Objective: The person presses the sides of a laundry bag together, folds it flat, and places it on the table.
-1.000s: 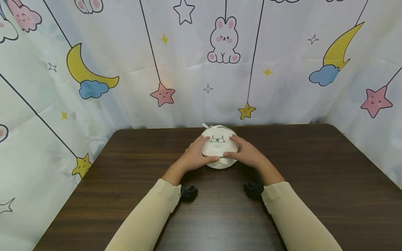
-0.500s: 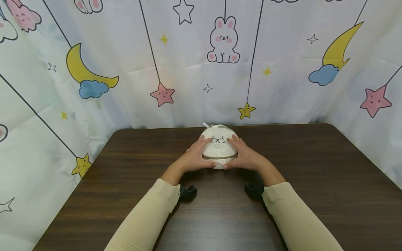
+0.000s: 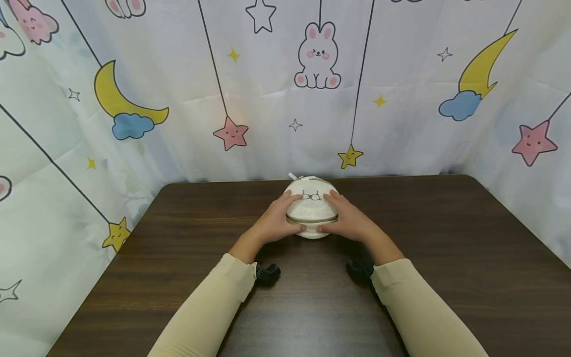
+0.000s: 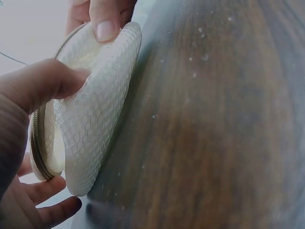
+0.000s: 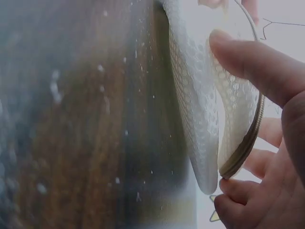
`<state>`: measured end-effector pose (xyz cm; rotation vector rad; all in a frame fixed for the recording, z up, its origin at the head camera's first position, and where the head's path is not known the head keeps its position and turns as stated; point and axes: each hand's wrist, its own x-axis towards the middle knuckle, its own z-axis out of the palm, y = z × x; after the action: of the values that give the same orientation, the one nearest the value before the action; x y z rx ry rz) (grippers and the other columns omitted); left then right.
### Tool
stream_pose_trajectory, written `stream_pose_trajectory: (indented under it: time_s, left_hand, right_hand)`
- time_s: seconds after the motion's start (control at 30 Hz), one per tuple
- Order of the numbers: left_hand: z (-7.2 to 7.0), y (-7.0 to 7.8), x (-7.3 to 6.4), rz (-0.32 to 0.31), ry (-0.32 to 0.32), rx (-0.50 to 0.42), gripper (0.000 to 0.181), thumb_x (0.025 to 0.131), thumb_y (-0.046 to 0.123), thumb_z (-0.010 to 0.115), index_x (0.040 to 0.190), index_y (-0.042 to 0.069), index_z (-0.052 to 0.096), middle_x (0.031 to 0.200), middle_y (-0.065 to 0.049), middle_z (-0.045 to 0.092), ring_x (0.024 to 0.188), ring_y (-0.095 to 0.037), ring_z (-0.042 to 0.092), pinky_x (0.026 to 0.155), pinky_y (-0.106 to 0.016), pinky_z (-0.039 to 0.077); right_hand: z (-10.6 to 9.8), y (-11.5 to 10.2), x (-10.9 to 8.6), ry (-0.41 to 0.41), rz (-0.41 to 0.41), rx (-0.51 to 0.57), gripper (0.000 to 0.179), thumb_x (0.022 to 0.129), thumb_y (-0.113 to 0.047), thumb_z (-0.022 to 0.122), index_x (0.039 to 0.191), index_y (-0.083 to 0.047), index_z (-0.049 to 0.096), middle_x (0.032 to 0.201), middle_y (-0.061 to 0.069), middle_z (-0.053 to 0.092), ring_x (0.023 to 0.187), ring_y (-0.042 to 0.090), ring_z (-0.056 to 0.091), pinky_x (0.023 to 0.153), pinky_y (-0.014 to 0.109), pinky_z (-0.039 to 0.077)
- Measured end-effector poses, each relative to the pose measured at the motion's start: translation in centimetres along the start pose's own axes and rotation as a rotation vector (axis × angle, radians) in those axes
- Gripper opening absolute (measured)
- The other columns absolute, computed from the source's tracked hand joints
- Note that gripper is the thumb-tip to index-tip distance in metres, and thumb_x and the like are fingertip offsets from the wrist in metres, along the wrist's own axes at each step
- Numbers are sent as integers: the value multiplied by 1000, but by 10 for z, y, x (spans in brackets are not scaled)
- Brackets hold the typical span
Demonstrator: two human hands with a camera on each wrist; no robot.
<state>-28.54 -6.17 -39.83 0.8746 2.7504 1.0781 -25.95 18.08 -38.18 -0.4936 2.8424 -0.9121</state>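
A round white mesh laundry bag [image 3: 311, 210] with a line drawing of a bra on its upper face rests near the table's far edge. My left hand [image 3: 275, 220] grips its left side and my right hand [image 3: 352, 220] its right side. Both thumbs lie on the lower front, below the zipper line, with fingers along the sides. In the left wrist view the mesh [image 4: 97, 114] bends under the thumb, and a grey-brown zipper [image 4: 42, 143] runs along the rim. The right wrist view shows a gap between the bag's lower panel [image 5: 190, 109] and its zippered rim [image 5: 245, 148].
The dark wooden table [image 3: 308, 307] spreads around the bag. Behind it hangs a white curtain [image 3: 276, 104] printed with stars, moons and a rabbit. Dark devices sit at both wrists, the left one [image 3: 267, 274] and the right one [image 3: 359, 270], beside the pale sleeves.
Both thumbs have slid from the middle of the bag's front down to its lower part, uncovering the zipper line. The bag stays in nearly the same place.
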Motion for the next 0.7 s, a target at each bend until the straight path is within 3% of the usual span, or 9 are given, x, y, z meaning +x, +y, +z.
stream_pose_trajectory:
  time_s: [0.33, 0.53, 0.7]
  left_hand:
    - [4, 2, 1, -40, 16, 84, 78, 83, 29, 80, 150, 20, 41, 160, -15, 27, 143, -41, 30, 111, -55, 35]
    - [5, 2, 2, -19, 47, 119, 74, 84, 26, 80, 148, 17, 42, 154, -14, 35, 138, -39, 37, 110, -51, 37]
    - [5, 1, 3, -14, 58, 134, 72, 84, 25, 80, 147, 19, 44, 152, -15, 35, 135, -40, 39, 109, -51, 38]
  right_hand:
    - [4, -1, 0, 28, 2, -62, 85, 86, -28, 76, 155, -6, 30, 162, 20, 20, 148, 41, 20, 113, 59, 29]
    - [5, -3, 0, 55, -11, -79, 74, 89, -16, 72, 153, -8, 35, 161, 19, 24, 148, 40, 23, 113, 58, 30]
    - [5, -4, 1, 40, -19, -85, 70, 91, -15, 69, 153, -9, 36, 162, 19, 21, 148, 40, 21, 112, 59, 31]
